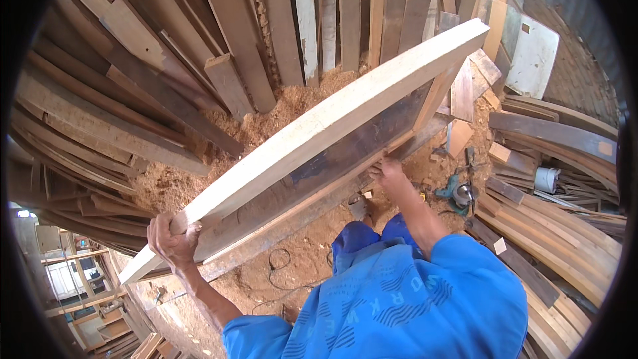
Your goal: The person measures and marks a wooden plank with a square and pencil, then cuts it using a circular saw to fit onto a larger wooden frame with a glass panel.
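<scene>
A large frame of pale wooden beams stands tilted across a dark-topped workbench, slanting from the lower left to the upper right. My left hand is wrapped round the broad upper beam near its left end, thumb on the near side. My right hand is closed at the frame's thin near rail, right of the middle; its fingertips are partly hidden. Through the frame's opening the bench top shows, stained dark and bluish.
Boards lean in rows along the far and left sides, above heaped sawdust. A teal circular saw lies on the floor at right, near stacked planks. A black cable loops over the floor. Offcuts lie beyond the bench.
</scene>
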Demonstrator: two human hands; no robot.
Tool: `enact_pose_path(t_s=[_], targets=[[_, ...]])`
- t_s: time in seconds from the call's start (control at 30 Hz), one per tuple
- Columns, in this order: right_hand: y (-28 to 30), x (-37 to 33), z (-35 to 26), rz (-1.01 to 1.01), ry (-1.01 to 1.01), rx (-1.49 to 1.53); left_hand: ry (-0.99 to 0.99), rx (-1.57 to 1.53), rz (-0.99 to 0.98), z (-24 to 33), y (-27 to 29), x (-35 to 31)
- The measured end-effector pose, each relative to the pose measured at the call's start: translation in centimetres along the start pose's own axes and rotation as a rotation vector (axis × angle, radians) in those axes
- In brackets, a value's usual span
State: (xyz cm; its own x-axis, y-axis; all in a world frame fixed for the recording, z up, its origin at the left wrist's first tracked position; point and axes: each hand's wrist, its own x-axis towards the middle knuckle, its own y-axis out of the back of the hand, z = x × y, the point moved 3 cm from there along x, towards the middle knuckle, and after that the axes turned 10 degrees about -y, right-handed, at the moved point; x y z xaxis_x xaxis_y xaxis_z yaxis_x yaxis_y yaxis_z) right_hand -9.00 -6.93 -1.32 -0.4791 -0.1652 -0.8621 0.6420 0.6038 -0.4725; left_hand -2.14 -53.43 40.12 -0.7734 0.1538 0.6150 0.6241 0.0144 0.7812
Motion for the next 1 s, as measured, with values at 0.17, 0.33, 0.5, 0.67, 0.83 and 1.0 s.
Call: enact_pose_path(t_s=[0.17, 0.33, 0.5, 0.67, 0.83, 1.0], targets=[[-1.9, -8.1, -2.7, -0.169, -0.103, -0.462, 0.005, 0.093, -0.005, 1.4, 0.8, -1.0], [1.6, -14.2, -9.9, -0.065, 0.152, -0.454, -0.001, 0.085, 0.054, 3.8, 2.6, -2.6], [4.3, -21.3, -17.2, -0.330, 0.480, -0.252, 0.074, 0.118, 0.153, 7.3, 4.6, -5.7], [1.8, -33.2, -18.9, -0.346, 0.669, -0.277, 0.133, 0.434, 0.434, 11.1, 8.4, -12.9], [6.3, -35.8, -18.1, -0.389, 0.604, -0.270, 1.214, -0.572, 1.075, 15.3, 9.2, -23.9], [13.3, -34.7, -14.5, -0.057, 0.567, -0.077, 1.625, -0.967, 1.009, 22.4, 10.7, -32.6]])
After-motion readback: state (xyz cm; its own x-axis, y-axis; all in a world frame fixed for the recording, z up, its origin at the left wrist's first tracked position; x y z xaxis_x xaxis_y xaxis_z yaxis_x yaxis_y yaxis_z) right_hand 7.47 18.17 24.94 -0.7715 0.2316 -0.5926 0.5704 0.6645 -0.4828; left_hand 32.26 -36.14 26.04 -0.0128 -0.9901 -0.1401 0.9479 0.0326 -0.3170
